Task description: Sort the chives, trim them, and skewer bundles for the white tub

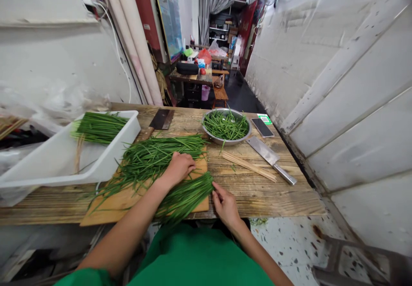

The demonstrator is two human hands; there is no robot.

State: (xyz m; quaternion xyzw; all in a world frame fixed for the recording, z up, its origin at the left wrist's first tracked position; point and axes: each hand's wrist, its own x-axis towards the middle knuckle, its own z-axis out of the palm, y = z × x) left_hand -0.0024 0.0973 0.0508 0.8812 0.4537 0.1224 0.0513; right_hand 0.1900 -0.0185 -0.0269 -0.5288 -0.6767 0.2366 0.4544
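A large pile of green garlic chives (144, 156) lies across a wooden cutting board (119, 204). In front of it is a smaller bundle of chives (188, 195), its even ends pointing right. My left hand (178, 166) rests between pile and bundle, fingers curled down and closed on some chives; the fingertips are partly hidden. At the bundle's right end is my right hand (225, 206), its index finger stretched out to touch the cut ends and its thumb apart. The hand grips nothing that I can see.
Behind the board lies a dark-bladed cleaver (162, 119). A steel bowl (246, 135) holds chives. To the right are thin bamboo sticks (249, 165), a metal cleaver (265, 150) and a phone (262, 127). A white tub (112, 165) with more chives stands left.
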